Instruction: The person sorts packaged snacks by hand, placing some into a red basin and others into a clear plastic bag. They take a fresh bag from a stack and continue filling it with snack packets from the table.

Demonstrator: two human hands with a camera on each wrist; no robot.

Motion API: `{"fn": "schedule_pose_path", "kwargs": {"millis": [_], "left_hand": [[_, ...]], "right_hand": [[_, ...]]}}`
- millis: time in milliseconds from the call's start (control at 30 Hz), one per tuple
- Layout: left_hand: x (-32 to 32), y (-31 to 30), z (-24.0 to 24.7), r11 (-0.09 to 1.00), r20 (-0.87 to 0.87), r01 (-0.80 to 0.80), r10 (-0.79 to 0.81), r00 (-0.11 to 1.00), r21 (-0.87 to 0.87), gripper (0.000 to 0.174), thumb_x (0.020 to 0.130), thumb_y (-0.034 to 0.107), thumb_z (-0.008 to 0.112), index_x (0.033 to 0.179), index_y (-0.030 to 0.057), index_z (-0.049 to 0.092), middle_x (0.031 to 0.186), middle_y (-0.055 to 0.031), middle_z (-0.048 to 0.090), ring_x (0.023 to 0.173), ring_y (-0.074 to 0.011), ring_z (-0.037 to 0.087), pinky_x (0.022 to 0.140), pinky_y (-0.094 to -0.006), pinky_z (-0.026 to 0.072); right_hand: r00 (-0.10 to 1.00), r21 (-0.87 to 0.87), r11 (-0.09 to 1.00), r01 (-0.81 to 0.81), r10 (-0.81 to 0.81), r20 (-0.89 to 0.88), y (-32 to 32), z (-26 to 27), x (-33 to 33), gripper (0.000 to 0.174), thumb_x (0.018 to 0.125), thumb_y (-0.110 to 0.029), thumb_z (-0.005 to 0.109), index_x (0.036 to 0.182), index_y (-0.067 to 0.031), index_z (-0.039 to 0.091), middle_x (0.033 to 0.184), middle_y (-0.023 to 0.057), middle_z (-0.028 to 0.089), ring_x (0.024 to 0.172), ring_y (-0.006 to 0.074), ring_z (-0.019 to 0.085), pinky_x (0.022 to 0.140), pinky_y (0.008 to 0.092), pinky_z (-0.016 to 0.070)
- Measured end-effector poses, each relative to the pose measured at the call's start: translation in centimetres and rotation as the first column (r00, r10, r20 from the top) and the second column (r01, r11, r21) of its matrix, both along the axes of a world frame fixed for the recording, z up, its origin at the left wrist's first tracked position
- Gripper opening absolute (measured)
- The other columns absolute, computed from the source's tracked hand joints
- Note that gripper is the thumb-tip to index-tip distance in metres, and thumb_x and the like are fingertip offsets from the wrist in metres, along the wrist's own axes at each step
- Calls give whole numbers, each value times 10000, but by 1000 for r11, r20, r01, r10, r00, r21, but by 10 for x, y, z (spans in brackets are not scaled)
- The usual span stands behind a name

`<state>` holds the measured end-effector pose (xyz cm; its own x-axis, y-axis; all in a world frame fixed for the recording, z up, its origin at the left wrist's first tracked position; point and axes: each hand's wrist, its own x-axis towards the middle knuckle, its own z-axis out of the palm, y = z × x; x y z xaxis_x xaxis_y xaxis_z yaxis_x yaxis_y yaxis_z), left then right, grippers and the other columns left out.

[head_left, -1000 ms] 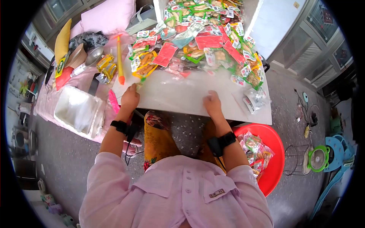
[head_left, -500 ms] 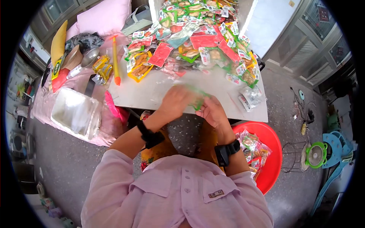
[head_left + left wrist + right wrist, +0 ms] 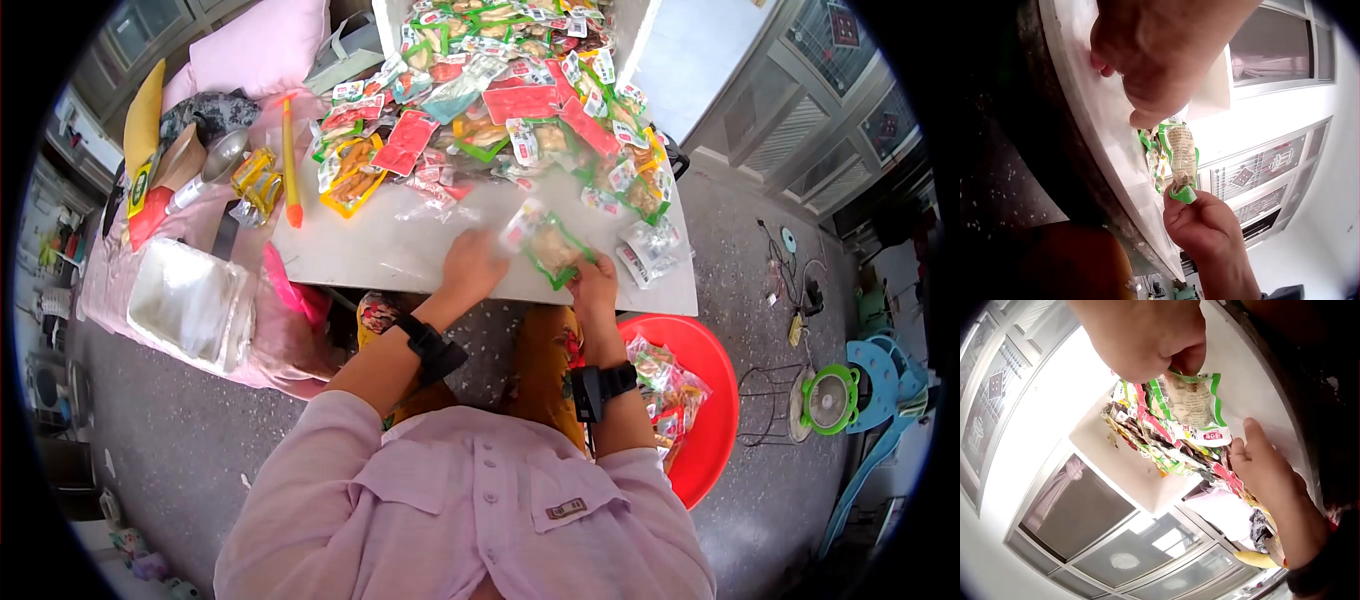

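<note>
My right hand (image 3: pixel 597 287) pinches the lower end of a clear, green-edged food packet (image 3: pixel 552 248) with pale contents. The packet is lifted and tilted over the white table (image 3: pixel 390 260), its white printed end pointing up and left. In the right wrist view, small print shows on the packet's back (image 3: pixel 1192 403). My left hand (image 3: pixel 474 266), slightly blurred, is just left of the packet, low over the table's near side. Its thumb and fingers (image 3: pixel 1241 452) are close to the packet's white end, apart from it, with nothing seen in them.
A heap of food packets (image 3: pixel 490 105) spills from a white box (image 3: pixel 638 45) at the back. Right of my legs stands a red tub (image 3: pixel 715 440) with packets. A white foam tray (image 3: pixel 190 300) and an orange-tipped yellow stick (image 3: pixel 290 165) lie left.
My left hand has come from the table's left side to the middle, met my right hand there, and drawn back slightly left. The green-edged packet is now in my right hand, raised and spread out.
</note>
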<state>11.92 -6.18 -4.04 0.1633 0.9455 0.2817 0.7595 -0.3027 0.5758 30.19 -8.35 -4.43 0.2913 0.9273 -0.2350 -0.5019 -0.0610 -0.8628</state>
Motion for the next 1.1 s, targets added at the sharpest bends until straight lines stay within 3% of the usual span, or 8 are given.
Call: {"fn": "schedule_pose_path", "kwargs": {"millis": [200, 300, 400, 500, 900, 1100], "left_hand": [[6, 6, -2, 999, -164, -33, 26, 986, -38, 301, 632, 289, 574, 762, 25, 512, 826, -165, 499, 822, -333, 467, 720, -393, 388], [6, 9, -5, 993, -172, -50, 32, 985, -104, 273, 629, 264, 524, 789, 44, 548, 839, -149, 521, 802, -317, 489, 719, -393, 400], [8, 2, 1, 997, -135, -38, 29, 990, -65, 254, 626, 260, 560, 717, 26, 519, 788, -159, 515, 756, -338, 485, 690, -397, 398], [10, -2, 9, 999, -206, -30, 21, 978, -40, 246, 627, 256, 557, 711, 27, 528, 783, -157, 516, 749, -341, 486, 683, -400, 403], [10, -1, 3, 997, -246, -42, 23, 969, -72, 214, 628, 217, 533, 720, 24, 544, 820, -168, 510, 788, -343, 485, 696, -407, 408], [4, 5, -5, 998, -173, 2, -12, 985, -56, 161, 659, 151, 484, 687, -6, 512, 721, -183, 507, 739, -346, 478, 659, -416, 400]], "right_hand": [[994, -42, 996, 74, -70, 89, 7, -15, 14, 103, 758, -93, 504, 852, -59, 480, 738, 31, 522, 620, 102, 507, 488, 225, 445], [992, -52, 996, 79, -73, 101, 6, -12, 11, 102, 755, -97, 505, 847, -61, 478, 743, 34, 520, 613, 103, 508, 486, 227, 446], [992, -36, 996, 82, -78, 95, 5, -18, 10, 99, 758, -100, 494, 848, -64, 475, 744, 35, 519, 604, 108, 509, 475, 223, 437], [992, -53, 994, 98, -93, 89, 2, -14, 12, 96, 758, -102, 486, 845, -68, 470, 739, 36, 516, 598, 113, 509, 469, 223, 431], [1000, -79, 997, 16, -16, -1, -9, -10, 11, 92, 732, -73, 506, 812, -61, 462, 635, 33, 511, 486, 105, 470, 417, 220, 410], [998, -99, 994, -36, 30, -63, -15, -11, 11, 69, 738, -53, 483, 801, -43, 455, 654, 57, 518, 496, 124, 483, 415, 242, 419]]}}
